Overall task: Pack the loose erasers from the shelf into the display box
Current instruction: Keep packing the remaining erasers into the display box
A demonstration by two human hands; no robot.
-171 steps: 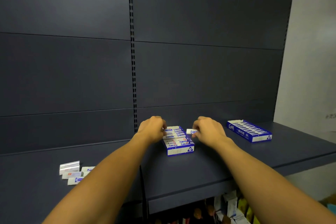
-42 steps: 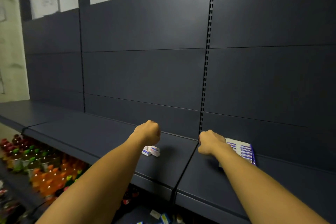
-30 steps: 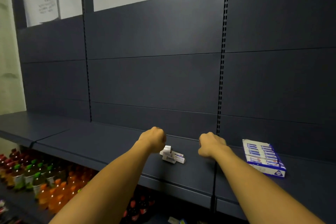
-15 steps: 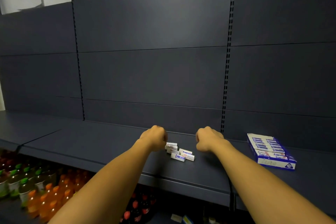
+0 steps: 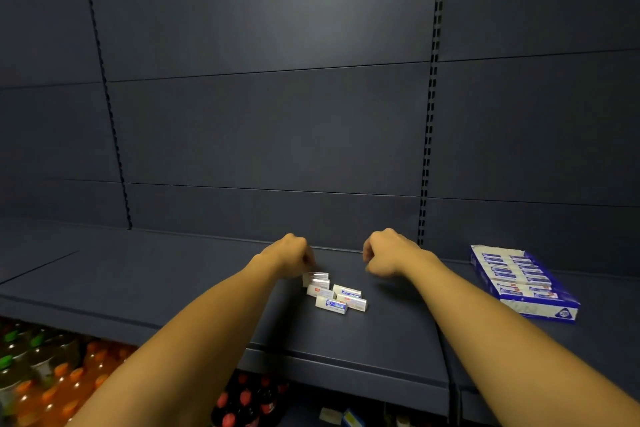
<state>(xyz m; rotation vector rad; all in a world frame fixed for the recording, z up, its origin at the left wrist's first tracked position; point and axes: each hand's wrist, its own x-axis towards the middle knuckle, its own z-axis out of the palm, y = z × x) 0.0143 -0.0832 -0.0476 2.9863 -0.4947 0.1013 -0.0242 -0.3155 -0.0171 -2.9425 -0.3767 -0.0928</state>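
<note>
White loose erasers [image 5: 332,293] lie at 6 o'clock of left hand [image 5: 289,258] | right hand [image 5: 388,255]: both curled, grip hidden, cannot tell | display box [image 5: 523,282] at 3 o'clock | advice: pinch one eraser by its long sides.

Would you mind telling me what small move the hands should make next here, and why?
Probably lower the left hand onto the loose erasers just beneath it and pick one up: neither it nor the right hand shows an eraser, and the display box waits on the right.
</note>
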